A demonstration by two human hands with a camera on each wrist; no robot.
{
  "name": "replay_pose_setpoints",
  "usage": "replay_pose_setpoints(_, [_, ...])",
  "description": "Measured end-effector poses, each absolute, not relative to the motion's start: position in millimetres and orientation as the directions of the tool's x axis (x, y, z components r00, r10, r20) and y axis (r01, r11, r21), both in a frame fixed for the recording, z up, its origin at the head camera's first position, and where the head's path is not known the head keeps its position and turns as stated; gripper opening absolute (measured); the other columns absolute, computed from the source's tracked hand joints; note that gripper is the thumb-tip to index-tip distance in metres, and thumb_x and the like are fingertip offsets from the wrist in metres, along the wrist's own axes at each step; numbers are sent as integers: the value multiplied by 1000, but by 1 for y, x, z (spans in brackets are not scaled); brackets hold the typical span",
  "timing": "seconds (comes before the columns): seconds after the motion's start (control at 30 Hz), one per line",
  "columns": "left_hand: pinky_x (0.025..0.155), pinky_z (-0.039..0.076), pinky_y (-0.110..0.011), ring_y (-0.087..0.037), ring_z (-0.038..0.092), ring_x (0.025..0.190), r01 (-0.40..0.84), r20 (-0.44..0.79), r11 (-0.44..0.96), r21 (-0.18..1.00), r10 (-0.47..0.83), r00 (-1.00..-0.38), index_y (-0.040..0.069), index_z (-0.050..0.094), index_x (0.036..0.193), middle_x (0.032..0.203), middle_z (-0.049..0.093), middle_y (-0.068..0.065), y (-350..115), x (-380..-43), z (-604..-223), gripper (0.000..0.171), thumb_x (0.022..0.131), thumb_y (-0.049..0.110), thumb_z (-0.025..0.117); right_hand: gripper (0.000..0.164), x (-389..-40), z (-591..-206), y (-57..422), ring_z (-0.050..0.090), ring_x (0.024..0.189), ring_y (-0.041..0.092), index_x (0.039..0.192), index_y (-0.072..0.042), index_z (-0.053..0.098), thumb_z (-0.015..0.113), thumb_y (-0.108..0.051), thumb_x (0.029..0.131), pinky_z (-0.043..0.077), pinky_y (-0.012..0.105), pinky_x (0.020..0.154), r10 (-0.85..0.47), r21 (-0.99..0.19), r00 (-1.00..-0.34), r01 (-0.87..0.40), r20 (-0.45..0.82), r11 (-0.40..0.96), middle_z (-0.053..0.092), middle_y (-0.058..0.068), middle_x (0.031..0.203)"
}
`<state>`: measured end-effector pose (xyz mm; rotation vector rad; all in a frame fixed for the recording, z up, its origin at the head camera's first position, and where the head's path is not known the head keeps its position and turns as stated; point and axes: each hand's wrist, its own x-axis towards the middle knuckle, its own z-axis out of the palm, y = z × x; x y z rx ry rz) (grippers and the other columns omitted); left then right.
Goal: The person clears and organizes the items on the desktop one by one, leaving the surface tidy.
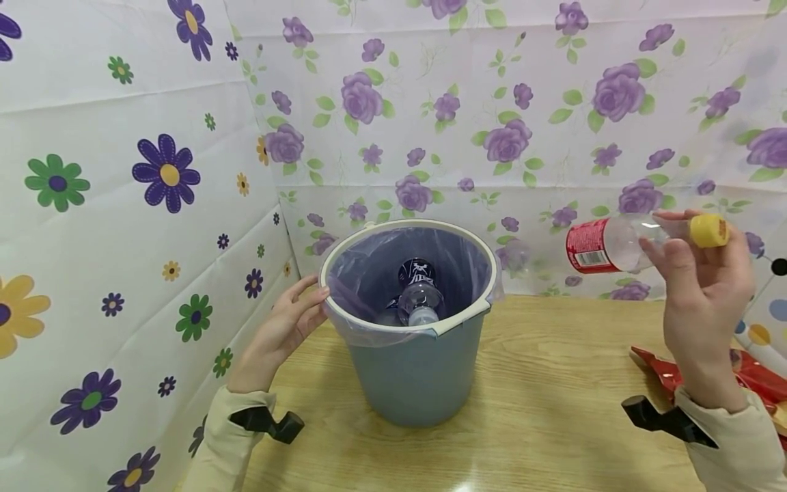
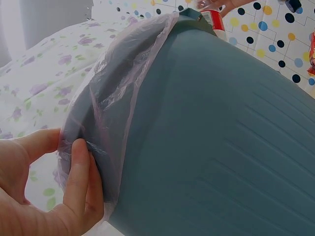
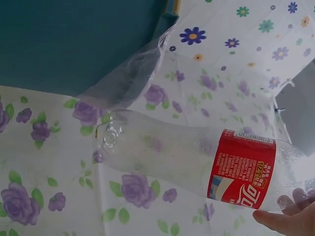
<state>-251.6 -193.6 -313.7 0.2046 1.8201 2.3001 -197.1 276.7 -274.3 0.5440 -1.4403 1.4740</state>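
A blue-grey bucket (image 1: 418, 383) with a cream rim stands on the table, lined with a thin translucent plastic bag (image 2: 110, 88) folded over its edge. My left hand (image 1: 284, 326) grips the lined rim on the left side, thumb and fingers on either side of it in the left wrist view. Up at the right, my right hand (image 1: 707, 294) holds a clear plastic bottle (image 1: 628, 240) near its yellow cap (image 1: 709, 231). The bottle lies sideways in the air, its base toward the bucket; its red label (image 3: 243, 169) shows in the right wrist view. No liquid shows inside it.
Inside the bucket lies another clear bottle (image 1: 421, 298) with a dark label and a whitish cap. Red shiny packaging (image 1: 759, 376) is on the wood-grain table (image 1: 541, 396) at the right, partly behind my right forearm. Flower-patterned sheets (image 1: 430, 150) enclose the back and left.
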Motion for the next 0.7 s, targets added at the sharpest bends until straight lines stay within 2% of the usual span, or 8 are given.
replay_pose_setpoints(0.17, [88, 54, -14, -4, 65, 98, -69, -13, -224, 972, 241, -970, 4, 8, 154, 112, 59, 1, -193, -252, -314, 75, 96, 13, 54, 35, -192, -258, 261, 48, 125, 36, 126, 13, 44, 54, 3, 94, 54, 29, 96, 355, -404, -392, -914, 849, -44, 53, 24, 123])
replay_pose_setpoints(0.33, [90, 53, -15, -5, 65, 100, -75, -19, -219, 973, 244, -970, 4, 8, 154, 116, 56, -1, -193, -251, -314, 74, 96, 13, 54, 48, -184, -245, 242, 52, 121, 37, 121, 17, 42, 67, -6, 88, 55, 34, 95, 401, -304, -338, -941, 851, -149, 55, 25, 117])
replay_pose_setpoints(0.43, [89, 54, -15, -5, 65, 98, -69, -12, -221, 973, 247, -969, 4, 9, 154, 113, 59, 0, -193, -252, -314, 73, 96, 13, 54, 53, -183, -241, 234, 53, 120, 38, 119, 17, 42, 72, -10, 85, 55, 38, 96, 383, -271, -328, -942, 864, -196, 55, 26, 115])
replay_pose_setpoints(0.57, [86, 54, -14, -4, 66, 96, -61, -1, -235, 970, 249, -969, 3, 10, 153, 107, 62, 3, -193, -252, -314, 72, 96, 12, 53, 48, -188, -239, 222, 54, 119, 38, 119, 18, 43, 69, -7, 87, 54, 39, 97, 331, -257, -326, -937, 885, -236, 55, 27, 116])
replay_pose_setpoints(0.7, [87, 54, -14, -4, 65, 97, -67, -7, -232, 970, 250, -968, 3, 8, 154, 108, 62, 3, -193, -252, -314, 74, 96, 12, 53, 40, -194, -240, 210, 57, 116, 36, 121, 18, 46, 64, -1, 90, 55, 36, 96, 297, -271, -329, -937, 897, -219, 58, 26, 114])
